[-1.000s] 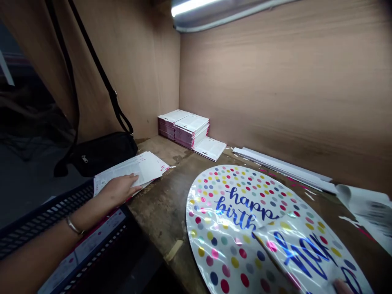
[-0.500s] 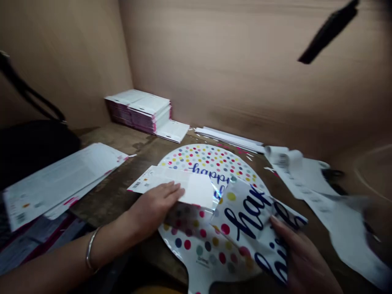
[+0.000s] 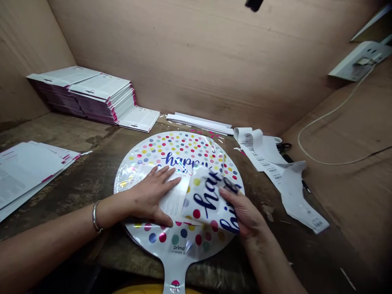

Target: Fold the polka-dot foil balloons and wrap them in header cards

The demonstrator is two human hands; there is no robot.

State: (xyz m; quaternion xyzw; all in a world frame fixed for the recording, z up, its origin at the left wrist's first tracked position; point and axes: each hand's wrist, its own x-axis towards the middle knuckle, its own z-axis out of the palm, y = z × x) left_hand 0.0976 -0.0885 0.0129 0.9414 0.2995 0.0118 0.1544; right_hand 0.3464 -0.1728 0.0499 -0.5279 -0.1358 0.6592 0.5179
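A round foil balloon (image 3: 171,141) with coloured dots and blue "happy" lettering lies flat, its tail toward me. On top of it is a white printed card sleeve (image 3: 173,200). My left hand (image 3: 150,196) rests flat on the sleeve, fingers spread. My right hand (image 3: 241,210) grips a folded foil balloon (image 3: 203,200) with dots and blue script, thumb on top. The folded balloon's left edge meets the sleeve's right end; whether it lies inside or over it I cannot tell.
White cards (image 3: 92,87) with pink edges are stacked at the back left, and more cards (image 3: 27,171) lie at the left. White strips (image 3: 199,122) lie along the back wall. A curled label strip (image 3: 275,171) and black scissors (image 3: 284,146) sit right, below a power strip (image 3: 357,61).
My view has swung right. My left hand has spread its fingers over the sleeve, which now lies lower and flatter on the balloon. The right hand keeps hold of the folded balloon.
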